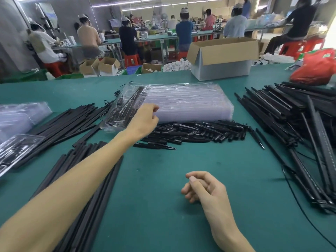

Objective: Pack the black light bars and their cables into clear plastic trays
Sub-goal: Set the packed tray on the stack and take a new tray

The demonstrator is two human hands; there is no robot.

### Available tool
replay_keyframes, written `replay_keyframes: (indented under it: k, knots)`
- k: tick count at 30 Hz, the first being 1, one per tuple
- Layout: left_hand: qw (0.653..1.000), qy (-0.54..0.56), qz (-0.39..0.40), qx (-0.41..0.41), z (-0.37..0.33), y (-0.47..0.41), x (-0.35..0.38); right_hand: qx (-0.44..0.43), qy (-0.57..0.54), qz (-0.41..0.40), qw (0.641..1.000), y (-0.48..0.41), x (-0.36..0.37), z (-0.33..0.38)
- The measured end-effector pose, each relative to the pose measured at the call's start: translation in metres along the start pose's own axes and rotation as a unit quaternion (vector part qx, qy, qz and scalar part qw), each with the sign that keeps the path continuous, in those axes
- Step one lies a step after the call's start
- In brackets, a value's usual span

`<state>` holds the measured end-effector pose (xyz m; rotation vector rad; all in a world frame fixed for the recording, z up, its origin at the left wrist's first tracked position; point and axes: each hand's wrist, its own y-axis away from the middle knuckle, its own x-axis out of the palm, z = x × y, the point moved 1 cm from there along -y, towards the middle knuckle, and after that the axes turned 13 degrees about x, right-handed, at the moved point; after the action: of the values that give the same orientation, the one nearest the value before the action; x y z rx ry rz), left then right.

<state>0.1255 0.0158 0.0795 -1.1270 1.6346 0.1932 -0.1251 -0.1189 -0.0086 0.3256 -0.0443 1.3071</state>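
Roughly, left to right across the green table (163, 224):

- Far left: a stack of clear trays (21, 117); just in front of it, a filled tray (16, 151) with dark parts seated inside.
- Left pile of black light bars (69, 120), loose and fanned out; a second bundle (91, 188) lies under the left forearm.
- Another filled tray (118, 110), left of centre, beside the main tray stack, with bars and a thin cable in it.
- Left hand (145, 119): stretched forward, fingers and thumb curled on the near-left corner of the empty tray stack (190, 104), pinching its edge.
- Short black pieces (196, 131), heaped against the front of that stack.
- Right hand (201, 188): near the body, loosely curled, holding nothing.
- Right pile of light bars (300, 120), large and tangled, with a cable (300, 206) trailing from it.
- Rear right: an open cardboard box (223, 57) and a red bag (316, 68).

Progress — early, by my judgement. Two trays look packed; the bulk of the bars sit unpacked on both sides and the empty stack is tall. The step in hand appears to be taking a fresh tray.
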Motion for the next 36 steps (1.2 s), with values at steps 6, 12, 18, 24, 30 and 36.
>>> replay_keyframes:
  k: [6, 12, 18, 24, 30, 36]
  knots:
    - [0.993, -0.087, 0.068, 0.037, -0.023, -0.046, 0.044, 0.006, -0.018, 0.002, 1.000, -0.003, -0.003, -0.001]
    - [0.981, -0.185, 0.018, 0.053, -0.014, -0.058, 0.070, 0.008, -0.021, 0.001, 1.000, -0.004, -0.004, -0.001]
    - [0.984, -0.162, -0.054, 0.056, -0.022, -0.062, 0.061, 0.011, -0.022, -0.003, 1.000, -0.002, -0.005, 0.000]
    - [0.979, -0.144, -0.108, 0.097, -0.038, -0.068, 0.049, 0.016, -0.028, -0.002, 0.999, -0.001, -0.005, 0.003]
    - [0.933, -0.172, -0.208, 0.239, -0.082, -0.047, 0.026, 0.010, -0.019, 0.000, 1.000, 0.001, -0.006, 0.005]
    - [0.920, -0.182, -0.144, 0.316, -0.107, 0.033, 0.009, -0.001, -0.001, 0.004, 1.000, 0.002, -0.002, 0.008]
